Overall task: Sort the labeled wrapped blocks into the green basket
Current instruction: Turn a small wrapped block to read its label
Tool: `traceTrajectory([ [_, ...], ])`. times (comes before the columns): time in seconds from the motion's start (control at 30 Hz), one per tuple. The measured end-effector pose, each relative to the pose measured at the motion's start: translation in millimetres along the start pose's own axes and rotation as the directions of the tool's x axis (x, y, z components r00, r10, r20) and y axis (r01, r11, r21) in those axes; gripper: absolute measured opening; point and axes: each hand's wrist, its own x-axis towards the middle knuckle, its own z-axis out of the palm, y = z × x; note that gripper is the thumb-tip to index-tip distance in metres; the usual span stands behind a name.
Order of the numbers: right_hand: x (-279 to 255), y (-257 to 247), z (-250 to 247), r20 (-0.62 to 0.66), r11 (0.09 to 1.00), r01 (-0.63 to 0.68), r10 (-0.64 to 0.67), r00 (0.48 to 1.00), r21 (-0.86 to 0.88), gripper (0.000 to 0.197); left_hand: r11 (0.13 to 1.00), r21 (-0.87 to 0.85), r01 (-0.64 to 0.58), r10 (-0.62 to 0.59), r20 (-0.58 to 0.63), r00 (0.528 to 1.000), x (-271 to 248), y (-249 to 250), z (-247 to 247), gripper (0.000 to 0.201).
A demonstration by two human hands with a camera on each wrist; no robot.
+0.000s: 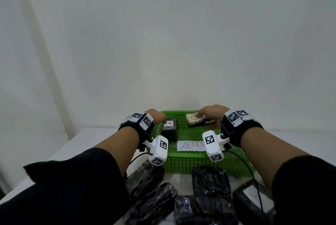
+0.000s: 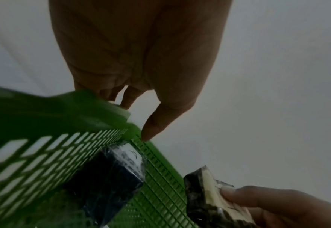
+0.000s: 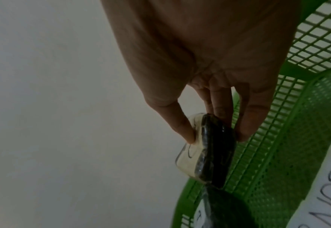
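The block marked with a circle [image 1: 195,119] is pinched between thumb and fingers of the right hand [image 1: 211,113] above the far right part of the green basket [image 1: 190,162], and it is best lowered flat, label up, until it rests on the mesh floor before the pinch is released. The left hand [image 1: 156,114] hangs relaxed with nothing held, its fingertips at the basket's far left rim, just beside the block labelled A [image 1: 170,130], which already lies inside near the left wall. A paper label [image 1: 190,146] is fixed on the near wall. Several wrapped blocks [image 1: 211,183] are left on the table [image 1: 76,144] in front, well apart from the drop spot; nothing is judged to obstruct it.
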Motion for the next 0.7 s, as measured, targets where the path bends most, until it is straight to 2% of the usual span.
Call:
traceTrajectory([
  [0.1,25.9,-4.3,7.4,0.007,0.995,-0.046,0.046,0.999,-0.089,0.019,0.998,0.060,0.016,-0.019,0.062,0.998,13.5,1.8,2.8,0.043],
  [0.17,37.7,-7.8,13.1,0.010,0.990,-0.066,0.068,0.998,-0.125,0.015,0.999,0.037,0.035,-0.038,0.076,0.996,21.6,4.4,3.8,0.043],
  [0.33,52.6,-3.4,27.0,0.019,0.939,-0.078,0.089,0.996,-0.334,0.016,0.980,0.188,-0.063,0.051,0.067,0.996,38.4,-0.2,7.6,0.040],
  [0.43,67.4,8.6,34.8,0.005,0.952,-0.111,0.117,0.993,-0.284,0.016,0.960,0.259,-0.110,0.098,0.059,0.993,48.4,-5.7,7.7,0.038],
  [0.53,77.5,18.7,40.5,-0.045,0.964,-0.108,0.100,0.994,-0.244,0.021,0.949,0.307,-0.074,0.056,0.067,0.996,55.3,-8.0,7.4,0.040],
  [0.63,79.2,20.6,42.4,-0.048,0.970,-0.112,0.104,0.993,-0.215,0.022,0.883,0.456,-0.110,0.065,0.115,0.991,63.4,-12.0,9.1,0.043],
  [0.7,80.7,22.1,42.2,-0.032,0.977,-0.111,0.107,0.994,-0.185,0.020,0.886,0.447,-0.121,0.077,0.117,0.990,64.4,-11.5,11.0,0.043],
])
